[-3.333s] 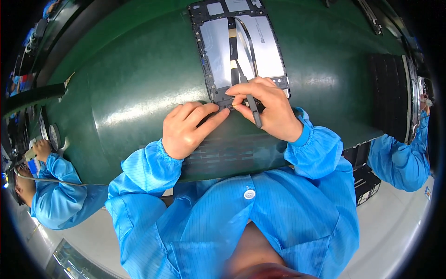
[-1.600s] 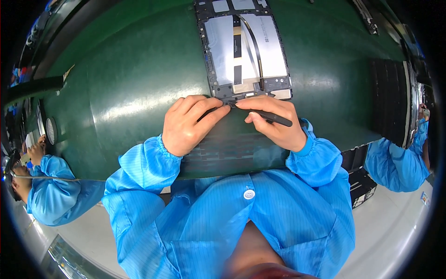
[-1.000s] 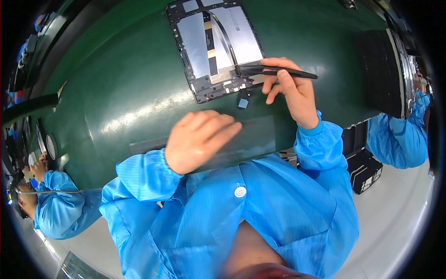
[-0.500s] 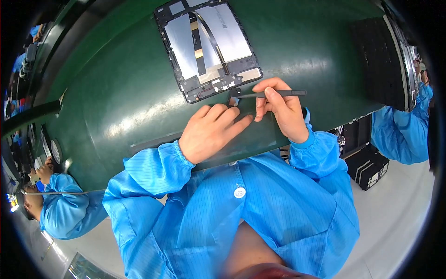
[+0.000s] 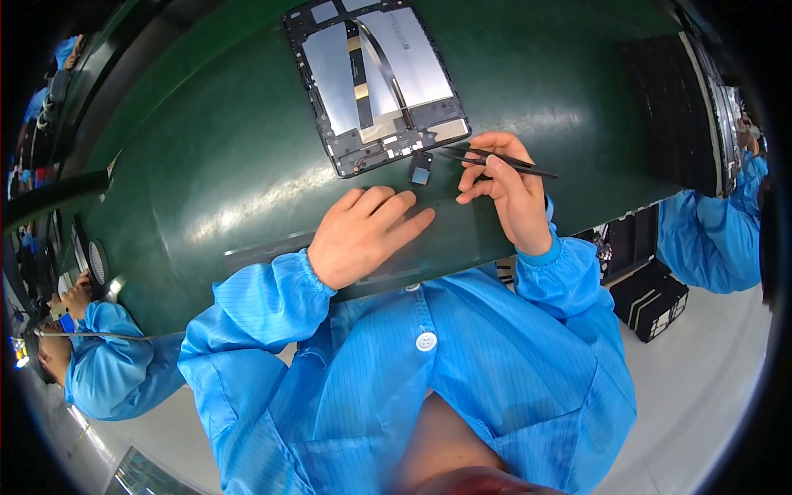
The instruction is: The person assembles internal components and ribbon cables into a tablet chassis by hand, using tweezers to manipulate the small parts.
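Observation:
An opened tablet point(image 5: 419, 76), its silver inner plates and ribbon cables bare, lies on the green table mat point(image 5: 206, 157). At its near edge sits a small black part point(image 5: 420, 171) with a bluish square on it. My right hand point(image 5: 520, 194) grips black tweezers point(image 5: 528, 167) between thumb and fingers. Their tips are apart, just right of the part and close to the tablet's near right corner, with nothing between them. My left hand point(image 5: 356, 239) rests palm down on the mat, fingers stretched toward the small part without touching it. It holds nothing.
A black block-like stack point(image 5: 672, 120) stands at the table's right. A black arm point(image 5: 58, 202) juts in from the left. Co-workers' blue sleeves show at left point(image 5: 115, 363) and right point(image 5: 714, 239). A black case point(image 5: 649, 301) is below the table's right edge.
The tweezers have come away from the small part, rightward, and their tips have parted. My left hand has drawn back to the left. The tablet sits slightly further right.

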The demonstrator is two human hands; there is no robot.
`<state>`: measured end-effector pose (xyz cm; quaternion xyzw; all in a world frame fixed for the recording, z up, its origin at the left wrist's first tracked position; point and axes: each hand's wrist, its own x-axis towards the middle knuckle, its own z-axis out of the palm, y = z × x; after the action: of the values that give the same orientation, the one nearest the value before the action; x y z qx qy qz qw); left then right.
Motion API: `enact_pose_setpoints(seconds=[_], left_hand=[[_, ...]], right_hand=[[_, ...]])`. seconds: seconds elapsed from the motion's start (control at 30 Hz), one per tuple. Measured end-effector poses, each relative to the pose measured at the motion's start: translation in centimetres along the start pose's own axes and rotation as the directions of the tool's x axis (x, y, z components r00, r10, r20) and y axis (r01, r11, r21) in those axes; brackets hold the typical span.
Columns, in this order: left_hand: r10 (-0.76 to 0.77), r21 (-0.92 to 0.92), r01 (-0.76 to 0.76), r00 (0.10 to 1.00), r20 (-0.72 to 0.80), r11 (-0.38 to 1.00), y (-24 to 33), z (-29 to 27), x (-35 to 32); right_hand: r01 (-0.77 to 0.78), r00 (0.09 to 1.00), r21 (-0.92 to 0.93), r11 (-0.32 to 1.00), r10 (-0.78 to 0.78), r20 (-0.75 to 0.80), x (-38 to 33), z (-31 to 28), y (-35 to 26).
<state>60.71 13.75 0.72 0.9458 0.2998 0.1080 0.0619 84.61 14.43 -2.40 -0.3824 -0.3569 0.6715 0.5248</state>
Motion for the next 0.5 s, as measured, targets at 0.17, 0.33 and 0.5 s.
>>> enact_pose_setpoints(seconds=[0.17, 0.33, 0.5], left_hand=[[-0.072, -0.006, 0.072, 0.995, 0.064, 0.997, 0.6, -0.4, 0.8], [-0.075, -0.039, 0.076, 0.997, 0.032, 0.996, 0.2, 0.0, 0.4], [-0.041, -0.011, 0.041, 0.999, -0.014, 0.999, -0.2, 0.0, 0.0]], right_hand=[[-0.019, 0.999, -0.04, 0.999, 0.021, 0.041, 0.0, -0.1, 0.1], [-0.037, 0.998, -0.064, 0.997, 0.04, 0.051, 0.3, -0.3, -0.2], [-0.034, 0.999, -0.129, 0.991, 0.037, 0.023, 0.7, -0.4, -0.6]])
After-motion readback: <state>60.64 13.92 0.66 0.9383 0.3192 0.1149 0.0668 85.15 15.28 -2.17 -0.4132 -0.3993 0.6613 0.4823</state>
